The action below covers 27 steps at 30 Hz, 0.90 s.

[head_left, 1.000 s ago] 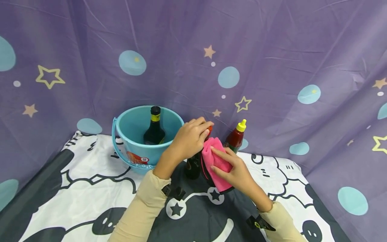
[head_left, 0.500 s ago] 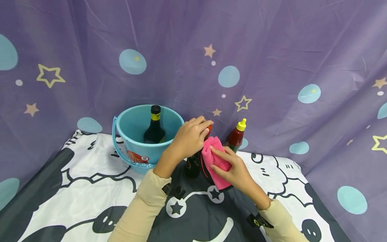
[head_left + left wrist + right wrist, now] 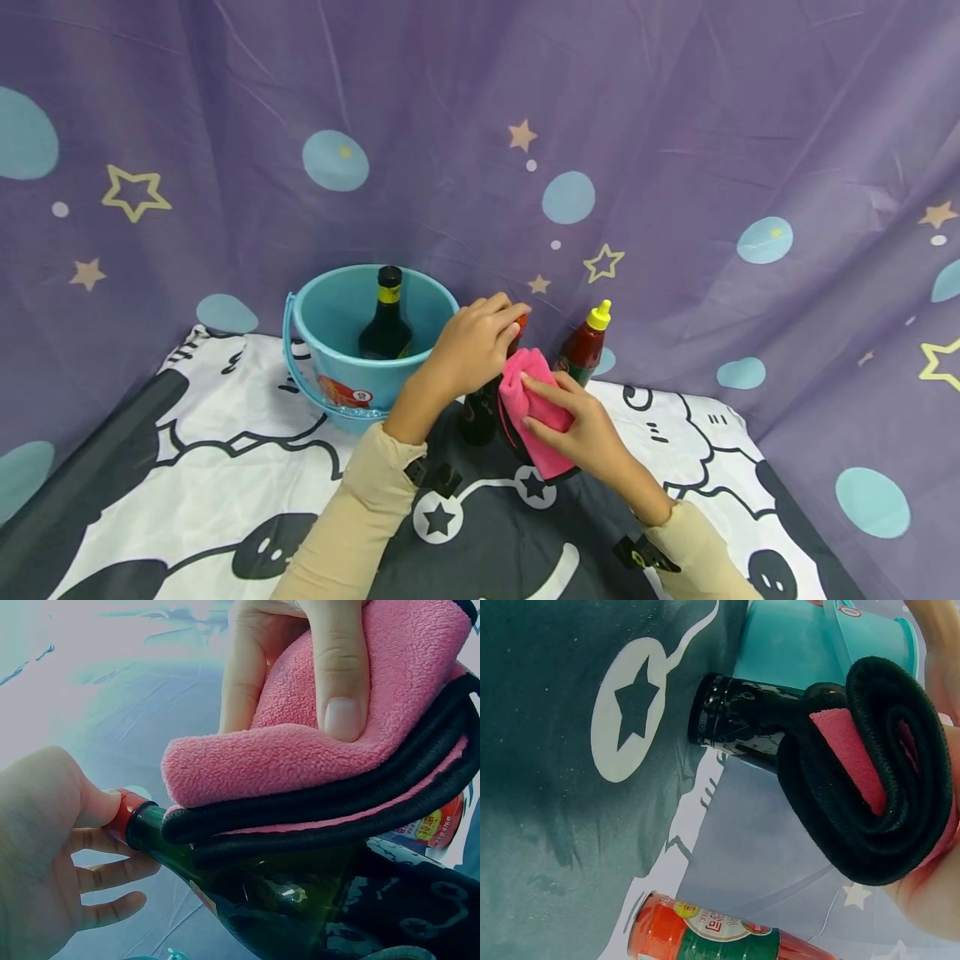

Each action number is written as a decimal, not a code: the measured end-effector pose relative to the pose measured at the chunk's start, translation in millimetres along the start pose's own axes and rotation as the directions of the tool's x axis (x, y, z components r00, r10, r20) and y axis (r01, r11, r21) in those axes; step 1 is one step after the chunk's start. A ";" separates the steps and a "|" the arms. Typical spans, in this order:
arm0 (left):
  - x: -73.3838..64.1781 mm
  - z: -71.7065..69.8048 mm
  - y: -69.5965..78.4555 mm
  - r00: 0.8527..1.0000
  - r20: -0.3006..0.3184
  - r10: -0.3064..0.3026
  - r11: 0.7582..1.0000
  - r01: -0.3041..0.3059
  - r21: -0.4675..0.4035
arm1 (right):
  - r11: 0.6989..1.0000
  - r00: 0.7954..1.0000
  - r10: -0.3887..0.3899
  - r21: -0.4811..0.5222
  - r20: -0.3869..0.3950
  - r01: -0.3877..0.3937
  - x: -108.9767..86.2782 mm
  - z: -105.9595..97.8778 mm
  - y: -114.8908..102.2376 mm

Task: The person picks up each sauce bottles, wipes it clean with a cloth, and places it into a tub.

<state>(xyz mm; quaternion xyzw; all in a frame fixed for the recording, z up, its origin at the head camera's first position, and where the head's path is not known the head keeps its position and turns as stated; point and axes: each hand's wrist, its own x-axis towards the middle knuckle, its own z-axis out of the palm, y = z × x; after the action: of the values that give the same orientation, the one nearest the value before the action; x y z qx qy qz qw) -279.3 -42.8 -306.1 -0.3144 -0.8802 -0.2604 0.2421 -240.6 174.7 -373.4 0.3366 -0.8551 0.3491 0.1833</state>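
My left hand (image 3: pixel 472 350) pinches the red cap (image 3: pixel 129 815) of a dark green glass bottle (image 3: pixel 255 904) between thumb and fingers. The bottle stands upright on the printed cloth, its upper part largely covered in the head view. In my right hand (image 3: pixel 585 425) is a folded pink towel (image 3: pixel 536 417) with black edging, gripped with the thumb on one side and fingers on the other. The towel lies along the bottle's neck and shoulder in the left wrist view. In the right wrist view its rolled black edge (image 3: pixel 870 780) overlaps the bottle's body (image 3: pixel 750 720).
Left of the hands stands a light blue bucket (image 3: pixel 345 379) with a dark, black-capped bottle (image 3: pixel 386 329) inside. A red sauce bottle (image 3: pixel 581 346) with a yellow nozzle cap stands behind the right hand. A purple curtain (image 3: pixel 450 125) hangs close behind everything.
Both hands, the towel and the bottle hold nearly the same positions; the head view shifts only slightly.
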 end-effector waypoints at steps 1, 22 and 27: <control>-0.2 0.9 -0.1 1.000 0.001 0.004 1.000 -0.004 0.000 | 1.000 1.000 0.001 0.000 -0.001 -0.001 -1.2 0.4 0.1; -1.7 6.0 -2.0 1.000 -0.010 0.009 1.000 -0.009 -0.022 | 0.995 0.998 -0.055 -0.079 0.015 0.056 -15.2 5.1 8.8; -0.7 2.4 -2.5 0.999 -0.031 0.025 0.999 -0.026 -0.021 | 0.996 0.997 -0.075 -0.055 0.013 0.076 -14.5 6.9 11.3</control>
<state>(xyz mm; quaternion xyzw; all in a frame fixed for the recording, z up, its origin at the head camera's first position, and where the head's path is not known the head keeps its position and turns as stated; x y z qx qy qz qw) -281.1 -43.3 -309.1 -0.3240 -0.8694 -0.2716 0.2556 -238.9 182.2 -391.6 0.3654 -0.8521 0.3162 0.2010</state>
